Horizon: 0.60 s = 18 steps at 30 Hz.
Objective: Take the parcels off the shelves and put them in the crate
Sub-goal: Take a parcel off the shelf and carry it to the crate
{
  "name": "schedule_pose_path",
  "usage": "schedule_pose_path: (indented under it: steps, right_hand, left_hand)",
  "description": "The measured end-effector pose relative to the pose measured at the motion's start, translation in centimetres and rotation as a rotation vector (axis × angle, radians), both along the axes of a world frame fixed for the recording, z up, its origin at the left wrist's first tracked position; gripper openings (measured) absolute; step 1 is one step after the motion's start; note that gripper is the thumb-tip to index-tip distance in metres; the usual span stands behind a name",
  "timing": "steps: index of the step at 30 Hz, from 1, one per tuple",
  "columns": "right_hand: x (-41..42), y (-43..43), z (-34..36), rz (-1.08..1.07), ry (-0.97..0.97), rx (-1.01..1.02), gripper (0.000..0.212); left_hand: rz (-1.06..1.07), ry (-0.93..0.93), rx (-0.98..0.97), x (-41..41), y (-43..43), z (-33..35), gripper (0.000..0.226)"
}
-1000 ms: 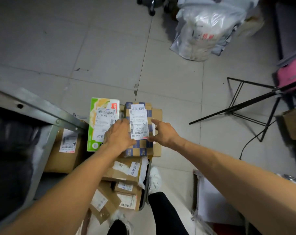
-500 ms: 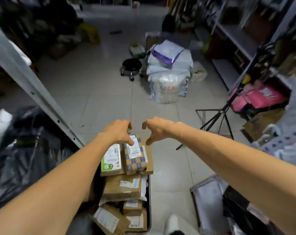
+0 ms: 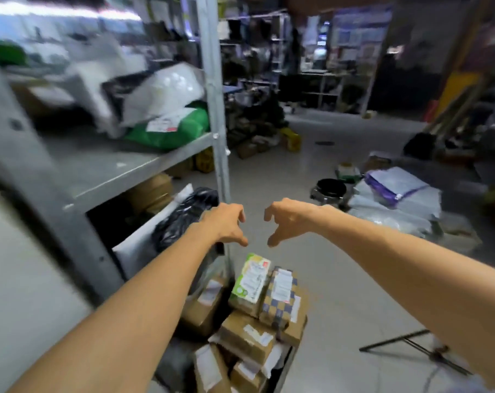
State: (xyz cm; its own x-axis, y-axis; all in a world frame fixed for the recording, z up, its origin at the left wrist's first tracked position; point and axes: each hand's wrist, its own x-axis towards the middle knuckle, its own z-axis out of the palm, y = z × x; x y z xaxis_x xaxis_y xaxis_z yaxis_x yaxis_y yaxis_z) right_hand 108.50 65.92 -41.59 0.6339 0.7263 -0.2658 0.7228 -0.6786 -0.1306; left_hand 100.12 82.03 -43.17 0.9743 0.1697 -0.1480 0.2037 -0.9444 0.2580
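Presently my left hand (image 3: 226,222) and right hand (image 3: 286,219) hang empty, loosely curled; at six o'clock, the green-and-white cardboard carton (image 3: 252,279) leans atop the heaped dark crate (image 3: 286,361) and may slide off.

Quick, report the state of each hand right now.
Left hand: open, fingers loosely curled, holding nothing.
Right hand: open, fingers loosely curled, holding nothing.
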Motion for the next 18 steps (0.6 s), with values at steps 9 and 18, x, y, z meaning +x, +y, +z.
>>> schedule_pose_path:
  steps: [9,18]
  right_hand:
    - [-14.7,9.4,3.1,0.516,-0.141,0.058,0.05]
    - [-38.4,16.9,3.7,0.966,0.0,0.085,0.073]
  left_hand:
    - [0.475,-0.034,0.084,-21.0,5.2,3.1,0.052]
    - [1.03,-0.055,-0.039,-47.2,2.2,4.1,0.058]
